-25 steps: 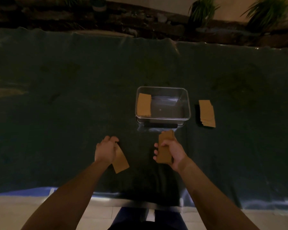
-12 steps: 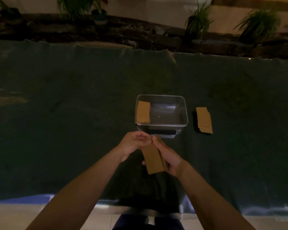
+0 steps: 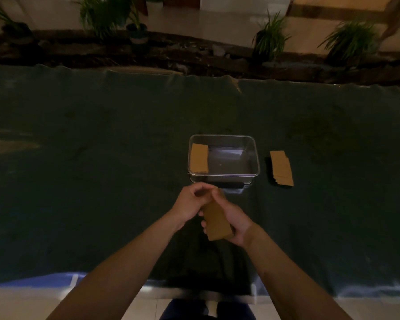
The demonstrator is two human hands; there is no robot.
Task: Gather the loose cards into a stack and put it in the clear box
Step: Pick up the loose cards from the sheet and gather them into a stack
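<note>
A stack of brown cards is held between both hands just in front of the clear box. My right hand cups the stack from the right and below. My left hand pinches its far end from the left. Inside the clear box, a few brown cards lie flat against the left wall. Another fanned pile of brown cards rests on the dark cloth to the right of the box.
A dark green cloth covers the whole table. Its near edge hangs over pale floor tiles. Beyond the far edge stand several potted plants along a dark ledge.
My left hand carried one loose card from the cloth over to the right hand's stack. Both hands now hold the joined stack together, closer to the box.
</note>
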